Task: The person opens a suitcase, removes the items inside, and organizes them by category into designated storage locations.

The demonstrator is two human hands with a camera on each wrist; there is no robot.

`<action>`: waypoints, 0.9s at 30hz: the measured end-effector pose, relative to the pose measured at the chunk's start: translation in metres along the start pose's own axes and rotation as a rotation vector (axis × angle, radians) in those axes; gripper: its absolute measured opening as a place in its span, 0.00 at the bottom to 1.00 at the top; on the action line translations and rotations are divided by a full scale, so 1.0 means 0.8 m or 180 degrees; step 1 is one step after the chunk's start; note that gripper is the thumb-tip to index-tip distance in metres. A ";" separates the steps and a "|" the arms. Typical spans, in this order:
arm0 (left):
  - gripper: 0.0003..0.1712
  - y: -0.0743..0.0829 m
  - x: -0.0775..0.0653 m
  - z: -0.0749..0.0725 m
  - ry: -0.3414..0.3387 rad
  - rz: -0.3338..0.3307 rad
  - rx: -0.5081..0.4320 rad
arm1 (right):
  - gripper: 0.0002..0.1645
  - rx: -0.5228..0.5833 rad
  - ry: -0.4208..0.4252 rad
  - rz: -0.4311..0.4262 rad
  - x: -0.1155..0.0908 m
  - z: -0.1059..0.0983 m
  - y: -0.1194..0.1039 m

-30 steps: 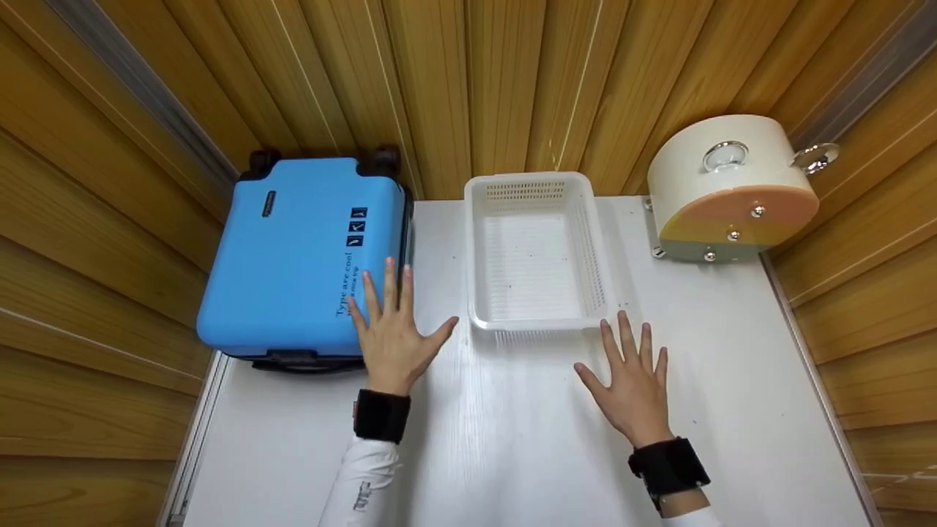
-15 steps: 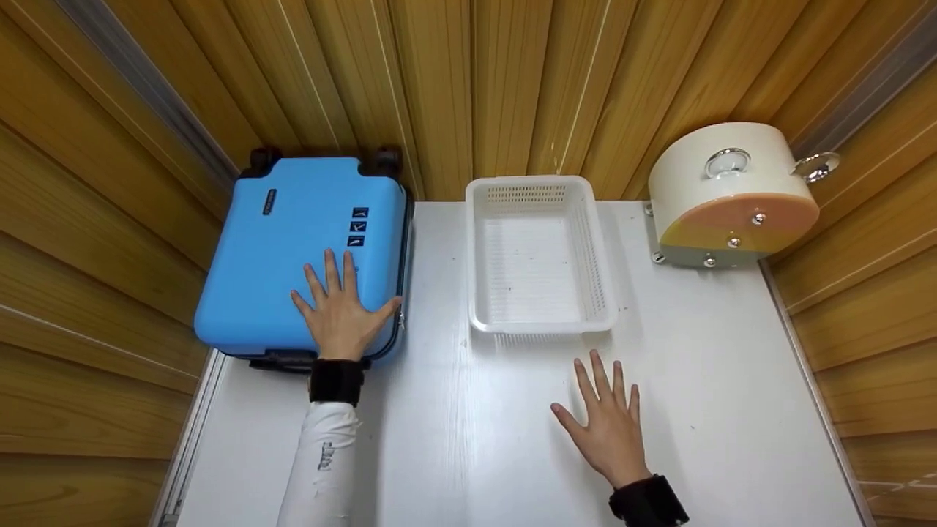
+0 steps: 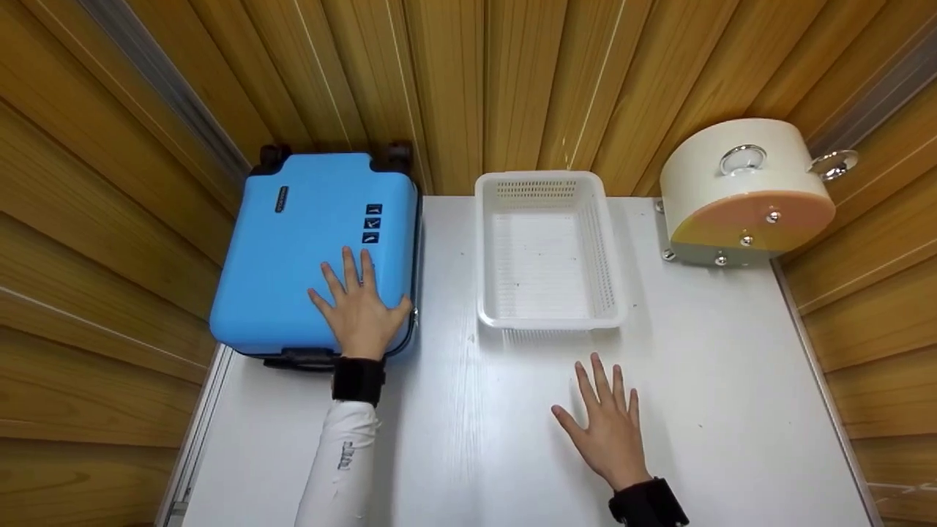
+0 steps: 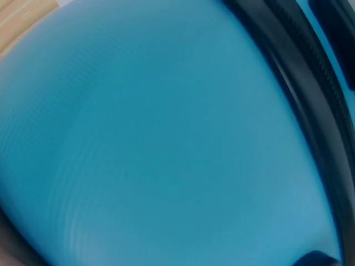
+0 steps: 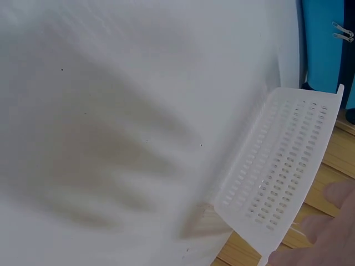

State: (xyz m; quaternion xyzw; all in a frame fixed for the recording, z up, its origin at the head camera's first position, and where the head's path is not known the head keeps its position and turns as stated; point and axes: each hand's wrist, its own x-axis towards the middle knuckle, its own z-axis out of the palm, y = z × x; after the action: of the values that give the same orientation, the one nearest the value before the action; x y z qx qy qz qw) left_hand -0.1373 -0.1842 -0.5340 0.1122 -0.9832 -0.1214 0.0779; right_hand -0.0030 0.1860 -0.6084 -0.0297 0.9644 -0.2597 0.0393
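A blue hard-shell suitcase (image 3: 293, 249) lies flat at the left of the white table, its black wheels toward the back wall. My left hand (image 3: 362, 311) is spread over the suitcase's near right part, fingers straight and thumb at its zipped edge. In the left wrist view the blue shell (image 4: 166, 133) fills nearly everything. My right hand (image 3: 607, 439) is spread with straight fingers above the table, holding nothing, just in front of a white plastic basket (image 3: 550, 323). Its shadow falls on the table in the right wrist view, where its fingers (image 5: 316, 233) show at the lower right.
A cream drum-shaped box (image 3: 732, 161) with silver rings and a coloured front with several knobs stands at the back right. Wood-panelled walls (image 3: 512, 88) enclose the white table (image 3: 512, 410) at the back and sides.
My left hand has moved left, from the suitcase's right edge onto its top. The right hand has drawn back toward me and slightly left. The camera view has shifted a little.
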 end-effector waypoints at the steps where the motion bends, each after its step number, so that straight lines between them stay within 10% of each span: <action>1: 0.64 0.004 -0.003 0.000 -0.0003 -0.0011 0.0035 | 0.55 0.0004 0.0001 -0.0001 0.000 0.001 0.000; 8: 0.63 0.036 -0.030 -0.003 -0.0120 -0.0104 0.0157 | 0.54 0.0052 -0.0007 -0.0046 0.000 0.004 -0.002; 13: 0.66 0.048 -0.054 -0.012 -0.0209 0.0220 0.0321 | 0.54 0.0047 -0.0044 -0.0056 -0.001 0.007 -0.001; 27: 0.85 -0.009 -0.066 -0.022 -0.0554 0.1368 0.0190 | 0.31 0.0800 0.0137 -0.0604 0.024 0.022 -0.018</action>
State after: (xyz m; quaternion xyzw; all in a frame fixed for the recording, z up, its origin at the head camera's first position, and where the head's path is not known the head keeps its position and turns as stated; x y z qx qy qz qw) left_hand -0.0822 -0.1819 -0.5258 -0.1084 -0.9906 -0.0822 0.0134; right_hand -0.0202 0.1630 -0.6175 -0.1100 0.9178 -0.3815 -0.0027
